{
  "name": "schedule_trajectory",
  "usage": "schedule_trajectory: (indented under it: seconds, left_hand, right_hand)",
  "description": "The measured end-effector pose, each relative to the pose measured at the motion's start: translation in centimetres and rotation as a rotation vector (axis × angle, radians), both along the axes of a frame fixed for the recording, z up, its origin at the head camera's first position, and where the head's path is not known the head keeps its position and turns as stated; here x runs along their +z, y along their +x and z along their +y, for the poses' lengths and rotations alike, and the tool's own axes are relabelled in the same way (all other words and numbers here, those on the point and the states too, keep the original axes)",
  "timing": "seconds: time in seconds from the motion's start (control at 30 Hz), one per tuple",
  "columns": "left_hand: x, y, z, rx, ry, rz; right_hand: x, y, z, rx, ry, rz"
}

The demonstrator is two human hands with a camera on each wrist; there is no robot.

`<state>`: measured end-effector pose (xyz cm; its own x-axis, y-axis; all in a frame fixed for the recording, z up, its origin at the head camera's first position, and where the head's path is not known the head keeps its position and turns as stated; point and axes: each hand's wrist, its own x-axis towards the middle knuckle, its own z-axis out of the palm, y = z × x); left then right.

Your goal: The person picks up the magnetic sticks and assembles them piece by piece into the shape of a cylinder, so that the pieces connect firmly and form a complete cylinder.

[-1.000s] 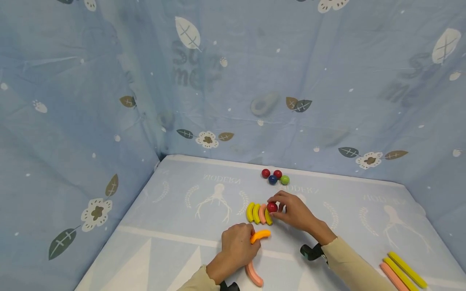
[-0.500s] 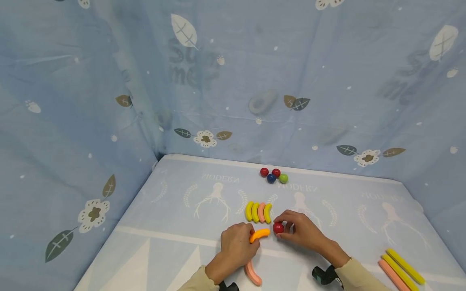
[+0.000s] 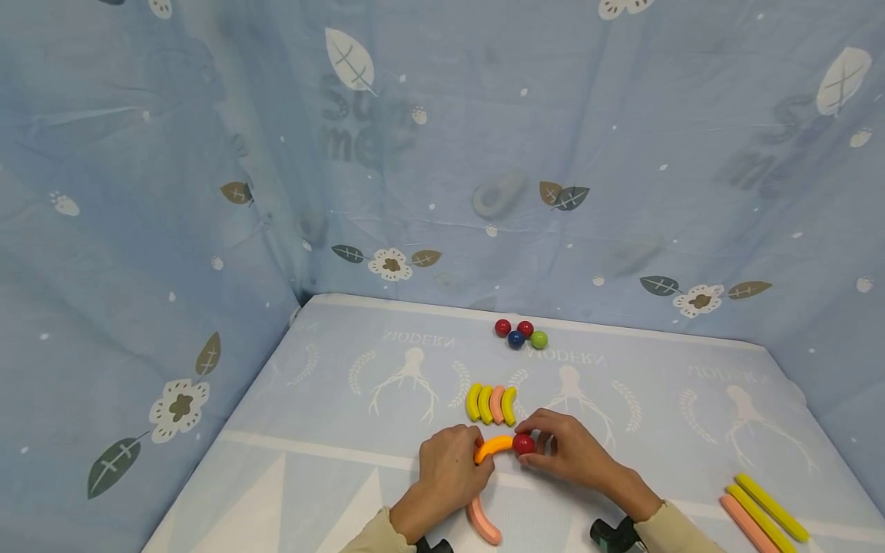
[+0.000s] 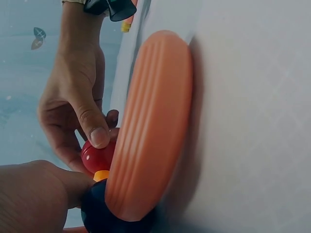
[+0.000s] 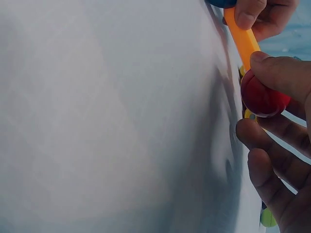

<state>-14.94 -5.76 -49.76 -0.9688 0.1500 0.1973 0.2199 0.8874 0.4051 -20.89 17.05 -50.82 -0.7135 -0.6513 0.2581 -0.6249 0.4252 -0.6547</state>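
In the head view my left hand grips the near end of a curved orange rod. My right hand pinches a red ball against the rod's far end. In the left wrist view a dark blue ball sits beside my left thumb, between the orange rod and a curved salmon rod. That salmon rod lies below my left hand in the head view; the hand covers the blue ball there. The right wrist view shows the red ball meeting the orange rod.
A row of short curved rods, yellow and salmon, lies beyond my hands. Farther back are two red balls, a blue ball and a green ball. Straight yellow and salmon sticks lie at the right.
My right hand has brought the red ball from beside the row of curved rods toward me, then left onto the orange rod's end. My left hand stays in place.
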Motion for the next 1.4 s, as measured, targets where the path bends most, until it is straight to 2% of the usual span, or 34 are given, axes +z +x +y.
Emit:
schedule_trajectory:
  seconds: [0.2,0.4,0.67,1.1,1.27,1.4]
  left_hand:
    - [0.1,0.0,0.0,-0.001,0.001,-0.021]
    - [0.0,-0.1,0.0,-0.017,0.004,-0.002]
    - [-0.1,-0.2,0.0,-0.030,-0.020,-0.009]
    - [-0.2,-0.2,-0.2,-0.044,-0.017,-0.023]
    - [-0.3,-0.1,-0.2,-0.054,-0.010,-0.015]
    - [-0.3,-0.1,-0.2,-0.055,-0.015,-0.030]
  right_hand:
    - [0.2,0.0,-0.2,0.009,0.035,-0.028]
    - [0.4,0.0,-0.7,0.049,0.050,-0.027]
    - [0.7,0.1,-1.4,0.053,0.094,-0.049]
    - [0.3,-0.3,-1.6,0.106,0.090,-0.021]
    - [0.9,-1.0,-1.3,0.085,0.084,-0.027]
    - [0.9,-1.9,-1.1,0.040,0.073,0.045]
